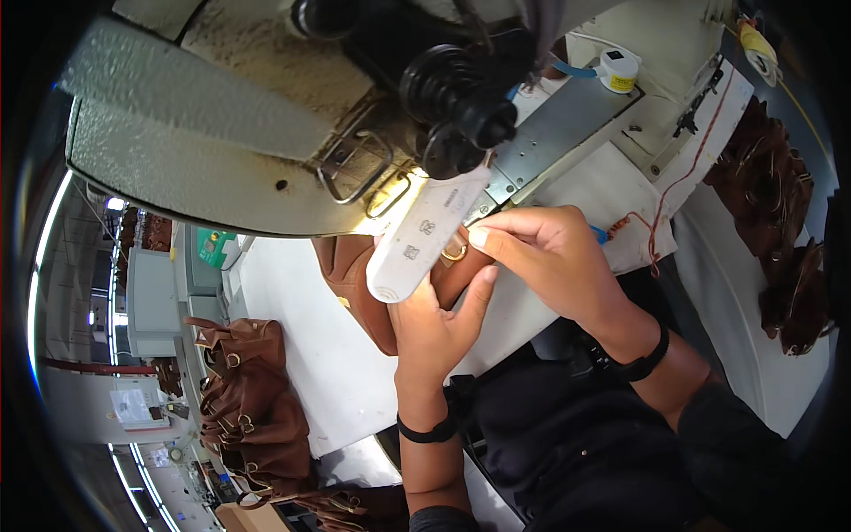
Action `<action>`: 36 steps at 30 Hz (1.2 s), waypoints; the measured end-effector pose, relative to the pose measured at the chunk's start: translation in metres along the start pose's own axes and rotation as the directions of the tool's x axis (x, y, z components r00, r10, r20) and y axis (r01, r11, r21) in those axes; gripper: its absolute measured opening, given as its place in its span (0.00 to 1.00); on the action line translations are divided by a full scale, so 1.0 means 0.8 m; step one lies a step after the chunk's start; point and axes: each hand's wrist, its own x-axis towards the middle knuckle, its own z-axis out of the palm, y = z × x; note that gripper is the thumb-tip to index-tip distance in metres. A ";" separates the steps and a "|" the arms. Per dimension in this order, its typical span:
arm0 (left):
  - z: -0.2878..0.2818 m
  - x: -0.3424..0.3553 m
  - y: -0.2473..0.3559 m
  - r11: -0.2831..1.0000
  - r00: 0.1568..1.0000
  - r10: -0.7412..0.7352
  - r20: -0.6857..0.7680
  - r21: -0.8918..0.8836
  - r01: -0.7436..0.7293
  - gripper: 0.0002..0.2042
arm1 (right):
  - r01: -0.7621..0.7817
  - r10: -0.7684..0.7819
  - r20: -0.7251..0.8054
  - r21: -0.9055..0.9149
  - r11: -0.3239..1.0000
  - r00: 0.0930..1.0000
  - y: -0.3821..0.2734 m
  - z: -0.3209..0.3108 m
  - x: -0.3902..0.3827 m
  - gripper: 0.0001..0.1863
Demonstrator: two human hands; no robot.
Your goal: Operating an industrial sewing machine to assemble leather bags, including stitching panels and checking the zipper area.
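Machinery fills the space above both hands: a big cream-grey sewing machine [213, 133] with its dark handwheel and thread parts [461, 97] hanging just over the fingers. Beneath the hands spreads a white work table [310, 355], running off to the left and right. Left of the left hand, well apart from it, a heap of brown leather bags [248, 399] lies at the table's edge; further brown bags [780, 222] are piled far to the right of the right hand.

Directly under the hands sits the brown leather piece [355, 275] being worked, partly hidden by a long white lamp bar [421, 239] that slants across it. A gold ring [455, 253] on the leather shows just beside the right fingertips.

The left hand [439, 324] lies against the lower right part of the leather, fingers spread upward, thumb raised; whether it grips or merely presses I cannot tell. The right hand [550, 253] comes in from the right, fingertips pinched together at the leather's edge near the ring. The two hands touch, thumb against palm. Each wrist wears a dark band.

Above the right hand, a small white thread spool [618, 69] stands on the machine bed.
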 end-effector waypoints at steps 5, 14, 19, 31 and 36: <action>0.025 -0.008 0.010 0.991 0.963 -0.030 -0.267 0.118 0.064 0.21 | 0.063 -0.020 0.152 -0.286 0.956 0.988 -0.008 -0.022 -0.009 0.10; 0.056 -0.005 0.045 0.956 0.847 -0.290 -0.445 -0.092 0.278 0.16 | 0.411 -0.324 0.324 -0.253 0.876 0.889 0.062 -0.037 0.018 0.14; 0.052 -0.009 0.043 0.887 0.805 -0.442 -0.396 -0.328 0.326 0.16 | 0.278 -0.272 0.086 -0.072 0.958 0.958 0.066 -0.011 -0.008 0.11; 0.030 0.002 0.055 0.625 0.749 -0.637 -0.180 -0.689 0.367 0.16 | 0.173 -0.173 0.040 -0.007 0.985 0.984 0.042 -0.005 -0.024 0.09; 0.033 0.002 0.051 0.600 0.741 -0.651 -0.165 -0.710 0.369 0.16 | 0.160 -0.159 0.033 -0.026 0.987 0.987 0.038 -0.008 -0.023 0.08</action>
